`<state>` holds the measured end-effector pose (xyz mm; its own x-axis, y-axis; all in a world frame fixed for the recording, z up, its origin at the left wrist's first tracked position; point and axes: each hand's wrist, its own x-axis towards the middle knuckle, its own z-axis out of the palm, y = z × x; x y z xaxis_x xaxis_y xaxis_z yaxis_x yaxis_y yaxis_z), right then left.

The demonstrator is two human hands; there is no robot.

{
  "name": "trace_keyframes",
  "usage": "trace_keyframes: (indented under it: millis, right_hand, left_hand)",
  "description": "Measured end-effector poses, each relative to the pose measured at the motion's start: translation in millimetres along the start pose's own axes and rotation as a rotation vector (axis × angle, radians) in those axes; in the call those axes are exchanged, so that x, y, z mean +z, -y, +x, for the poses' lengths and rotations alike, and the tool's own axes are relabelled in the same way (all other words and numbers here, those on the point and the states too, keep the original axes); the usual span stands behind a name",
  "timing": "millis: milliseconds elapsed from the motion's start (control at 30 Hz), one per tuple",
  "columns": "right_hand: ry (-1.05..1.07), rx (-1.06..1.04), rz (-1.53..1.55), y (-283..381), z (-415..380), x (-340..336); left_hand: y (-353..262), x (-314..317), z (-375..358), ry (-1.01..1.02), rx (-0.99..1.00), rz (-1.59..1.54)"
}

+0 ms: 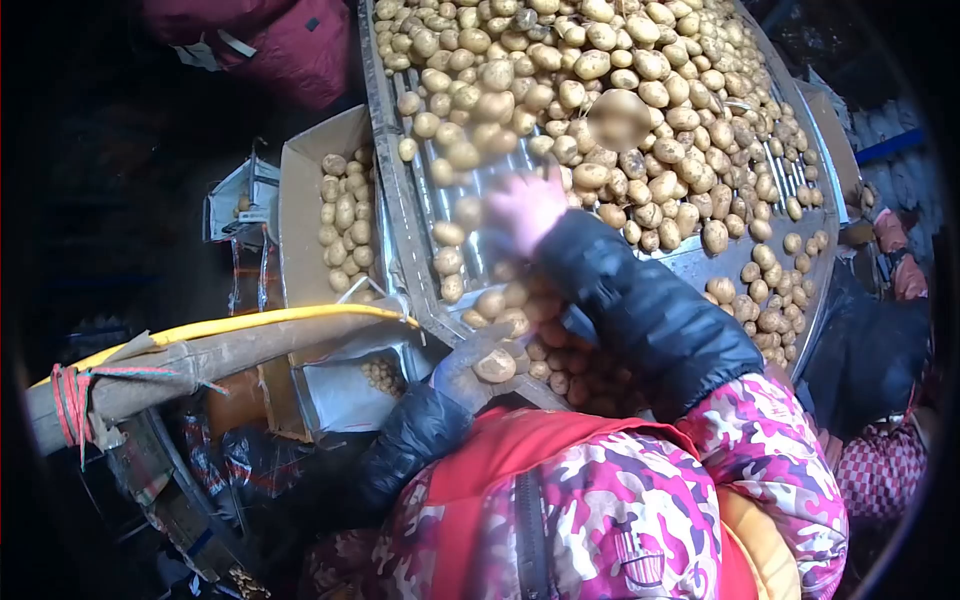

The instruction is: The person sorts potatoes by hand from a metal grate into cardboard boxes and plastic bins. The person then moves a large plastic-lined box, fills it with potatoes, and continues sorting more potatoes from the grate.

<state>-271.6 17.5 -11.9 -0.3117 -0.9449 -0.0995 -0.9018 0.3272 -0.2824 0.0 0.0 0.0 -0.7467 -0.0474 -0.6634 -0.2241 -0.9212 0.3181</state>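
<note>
Many potatoes [655,65] cover a metal sorting table with rollers [478,240]. Out over the bare rollers reaches my right hand [528,205], smeared by motion, with potatoes close around its fingers; its grip cannot be made out. Low at the table's near-left corner is my left hand [460,368], in a pale, see-through-looking glove. A potato [495,366] sits in its palm, and the fingers are blurred around it. Several potatoes [490,303] lie just beyond that hand, and more are in the shaded space under my right forearm.
A cardboard box [300,190] holding potatoes stands left of the table. Below it, a pale-lined container [345,395] holds small potatoes. A pipe [240,350] with a yellow hose crosses at left. Another person's checkered sleeve [880,475] shows at lower right, and a maroon garment [275,45] at upper left.
</note>
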Motion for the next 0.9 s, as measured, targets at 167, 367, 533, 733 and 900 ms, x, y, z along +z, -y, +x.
trace_keyframes:
  millis: [167, 367, 533, 733, 900]
  right_hand:
    - [-0.023, -0.22, 0.098, -22, -83, -19]
    - [0.175, -0.053, 0.088, -44, -2, -97]
    - [-0.218, 0.036, -0.286, -87, 150, -84]
    - [-0.078, 0.162, -0.35, -44, 150, -51]
    - [-0.204, 0.008, 0.143, -25, 30, 4]
  left_hand:
    - [-19, -13, 29, 0.114, -0.003, -0.017]
    - [-36, -14, 53, 0.167, -0.135, -0.005]
    - [-34, -11, 47, 0.194, -0.165, 0.013]
    - [-50, -19, 46, 0.342, -0.224, 0.026]
    - [-39, -18, 50, 0.069, -0.206, 0.168]
